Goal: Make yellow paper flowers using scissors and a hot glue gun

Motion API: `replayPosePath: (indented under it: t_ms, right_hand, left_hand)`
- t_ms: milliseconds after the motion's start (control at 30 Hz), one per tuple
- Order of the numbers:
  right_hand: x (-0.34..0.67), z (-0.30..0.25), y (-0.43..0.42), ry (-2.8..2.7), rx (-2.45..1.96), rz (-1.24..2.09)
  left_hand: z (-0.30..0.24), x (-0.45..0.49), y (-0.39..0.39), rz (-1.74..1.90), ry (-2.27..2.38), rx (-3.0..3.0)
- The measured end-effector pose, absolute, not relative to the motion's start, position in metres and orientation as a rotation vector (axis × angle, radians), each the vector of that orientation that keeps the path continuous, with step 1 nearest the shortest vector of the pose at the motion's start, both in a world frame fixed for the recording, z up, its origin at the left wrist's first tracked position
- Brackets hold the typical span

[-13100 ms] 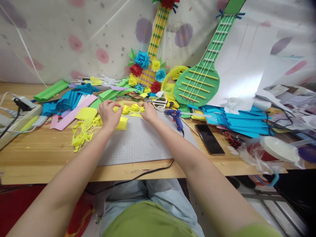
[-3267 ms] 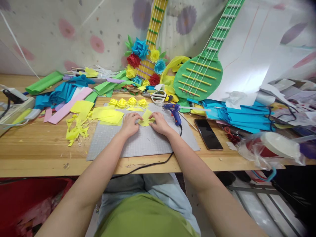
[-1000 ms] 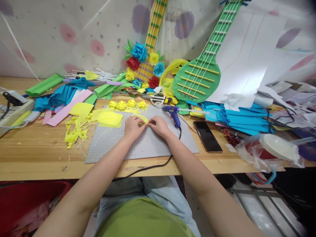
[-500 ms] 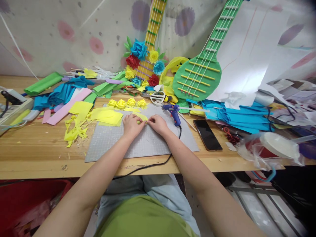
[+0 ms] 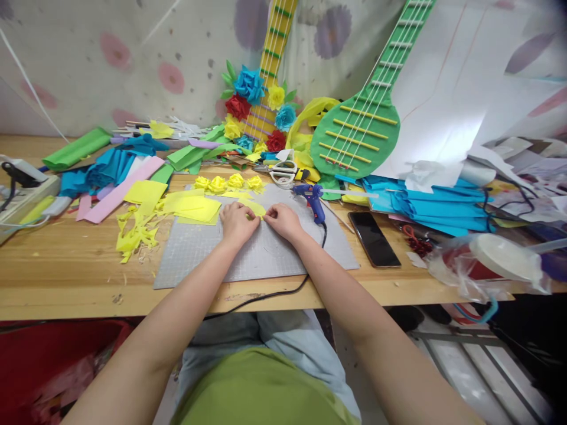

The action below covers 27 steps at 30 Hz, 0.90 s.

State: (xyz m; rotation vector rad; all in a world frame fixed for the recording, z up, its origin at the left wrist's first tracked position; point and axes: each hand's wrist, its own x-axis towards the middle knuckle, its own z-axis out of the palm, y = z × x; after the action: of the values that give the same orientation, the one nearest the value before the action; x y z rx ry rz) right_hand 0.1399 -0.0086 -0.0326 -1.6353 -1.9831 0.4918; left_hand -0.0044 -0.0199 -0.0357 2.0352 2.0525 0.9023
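Observation:
Both hands rest on the grey cutting mat [image 5: 266, 260] and pinch one small folded piece of yellow paper [image 5: 256, 208] between them. My left hand [image 5: 237, 223] has its fingers curled onto the paper's left part. My right hand [image 5: 283, 219] pinches its right end. Just beyond the hands lies a row of several small yellow paper flowers [image 5: 228, 183]. A stack of yellow paper sheets [image 5: 192, 208] lies to the left of my left hand.
A blue glue gun [image 5: 312, 199] with a black cord, white scissors [image 5: 283, 173] and a black phone [image 5: 374, 239] lie right of the mat. Yellow scraps [image 5: 133, 236] lie left. Two paper guitars [image 5: 358, 136] lean on the wall. Blue paper [image 5: 425, 206] and a plastic bag [image 5: 482, 268] sit right.
The flat yellow piece seen earlier has been folded smaller and both hands have closed in on it, pinching. Over the last half second the hands have barely moved.

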Motion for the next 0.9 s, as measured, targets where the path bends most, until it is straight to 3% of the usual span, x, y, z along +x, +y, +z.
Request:
replayPosePath:
  t_ms: [900]
  right_hand:
    - [0.1368,-0.0267,-0.013,-2.02,-1.684,0.443]
  left_hand:
    - [-0.0292,-0.001,-0.024,0.77,2.034,2.119]
